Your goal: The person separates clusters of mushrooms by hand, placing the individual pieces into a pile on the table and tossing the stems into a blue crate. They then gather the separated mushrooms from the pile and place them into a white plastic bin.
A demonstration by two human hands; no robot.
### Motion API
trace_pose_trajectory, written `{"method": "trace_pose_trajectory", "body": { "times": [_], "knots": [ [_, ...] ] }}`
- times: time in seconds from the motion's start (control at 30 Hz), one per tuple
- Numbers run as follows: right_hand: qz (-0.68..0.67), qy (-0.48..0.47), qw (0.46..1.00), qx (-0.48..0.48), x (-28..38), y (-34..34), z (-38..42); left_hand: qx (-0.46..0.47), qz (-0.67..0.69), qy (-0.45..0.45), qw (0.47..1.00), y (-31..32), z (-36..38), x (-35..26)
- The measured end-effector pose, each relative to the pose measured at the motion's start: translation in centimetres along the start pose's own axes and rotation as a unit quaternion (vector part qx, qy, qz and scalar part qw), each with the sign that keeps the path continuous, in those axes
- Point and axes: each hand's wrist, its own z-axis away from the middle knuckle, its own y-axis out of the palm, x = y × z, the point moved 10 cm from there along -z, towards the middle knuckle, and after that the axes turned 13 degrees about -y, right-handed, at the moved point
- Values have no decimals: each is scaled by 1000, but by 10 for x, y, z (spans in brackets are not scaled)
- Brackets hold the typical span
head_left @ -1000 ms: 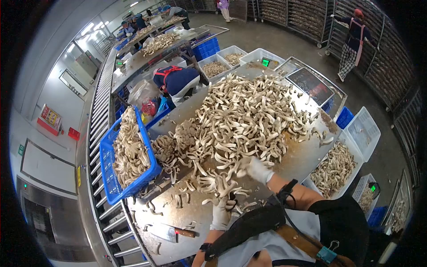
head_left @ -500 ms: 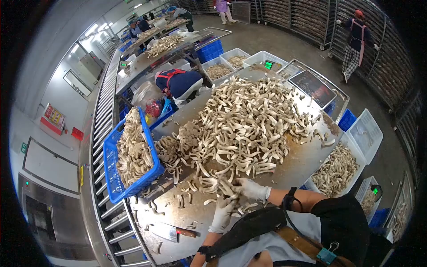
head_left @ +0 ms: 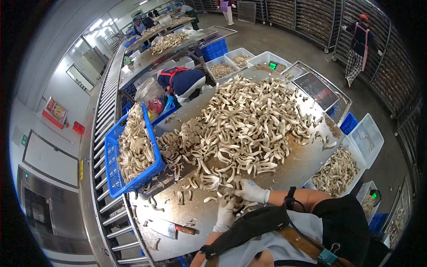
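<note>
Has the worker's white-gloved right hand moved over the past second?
Yes. Judged against the wooden-handled steel knife lying on the metal table, the white-gloved right hand has come closer, toward the worker's body.

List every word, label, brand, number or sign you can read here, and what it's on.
None can be read with certainty.
Green display, upper right of center: digits too small.
Green display, lower right: too blurred.
Red-and-yellow board, left: lettering too small.
Small green sign, far left: too blurred.
Yellow strip, left: any marking too small.
</note>
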Motion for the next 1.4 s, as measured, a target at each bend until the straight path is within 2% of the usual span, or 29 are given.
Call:
{"method": "trace_pose_trajectory", "body": {
  "times": [0.03, 0.07, 0.13, 0.17, 0.2, 0.23, 0.33, 0.37, 0.4, 0.43, 0.5, 0.53, 0.57, 0.6, 0.67, 0.7, 0.8, 0.83, 0.93, 0.97, 1.03, 1.07, 1.1, 1.2, 1.23, 1.27, 1.33, 1.37, 1.4],
  "knots": [
    [43, -11, 997, 57, 5, 6, -4, -13, -15, 19, 1000, 2, 0, -4],
    [8, -30, 997, 77, 13, 6, -4, -26, -30, 38, 998, 0, 1, -8],
    [-60, -68, 989, 116, 32, 4, 1, 21, 24, 0, 999, -28, -23, 2],
    [-99, -28, 990, 93, 31, 2, 2, 29, 28, -2, 999, -32, -27, 1],
    [-15, -167, 985, 33, 37, -3, -6, 36, 33, -6, 999, -33, -28, 3],
    [68, -302, 951, -26, 28, 6, -11, 17, -3, -21, 1000, -20, -13, -1],
    [-78, -146, 983, 80, 10, 11, -18, 25, 121, -47, 991, -15, -9, -3],
    [-126, -76, 981, 127, 3, 13, -18, 3, 110, 13, 994, -24, -16, -16],
    [-173, -6, 970, 172, -6, 21, -14, 8, 116, 8, 993, -30, -19, -16],
    [-205, 16, 969, 140, -15, 23, -14, 13, 124, 2, 992, -37, -22, -15],
    [-44, -91, 988, 115, 9, 20, -11, 12, 85, -41, 995, -11, -8, -17],
    [37, -146, 983, 102, 21, 20, -8, 19, 63, -23, 998, -11, -10, -17],
    [56, -121, 987, 93, 2, 26, -15, 25, 38, -4, 999, -15, -15, -20],
    [-18, -89, 993, 80, -21, 30, -23, 32, 11, 17, 999, -16, -18, -25],
    [-168, -21, 984, 51, -61, 39, -32, -2, 69, 47, 997, -17, -18, -33],
    [-161, -70, 983, 59, -7, 12, -23, 2, 62, 47, 997, -17, -15, -40],
    [44, -143, 985, 80, 15, 20, -26, 33, 68, 28, 997, -3, -12, -33],
    [37, -82, 990, 108, 16, 19, -21, 47, 73, 20, 996, 3, -12, -30],
    [86, -158, 978, 106, -3, 23, -36, 95, 19, 22, 995, -6, -17, -29],
    [-3, -33, 988, 152, 20, 9, -23, 87, -11, 39, 995, -1, -13, -36],
    [-38, 44, 981, 185, 14, 6, -17, 51, -115, 72, 989, -17, -22, -32],
    [-54, 80, 975, 200, 9, 8, -13, 34, -60, 60, 996, -23, -19, -33],
    [-38, -14, 990, 132, 9, 0, -22, 18, -6, 50, 999, -24, -15, -38],
    [16, -100, 994, 28, -1, -16, -27, 40, 65, 24, 997, -23, -21, -39],
    [67, -109, 983, 132, -3, 0, -33, 56, 68, 17, 996, -29, -33, -29],
    [109, -123, 976, 145, 10, 4, -29, 73, 70, 10, 995, -37, -48, -16],
    [192, -153, 954, 170, 40, 10, -13, 80, -86, 131, 984, -29, -52, -23],
    [141, -153, 965, 160, 37, 8, -14, 77, -35, 74, 994, -18, -40, -30],
    [101, -160, 979, 73, 37, -7, -17, 72, 17, 17, 997, -13, -33, -30]
  ]
}}
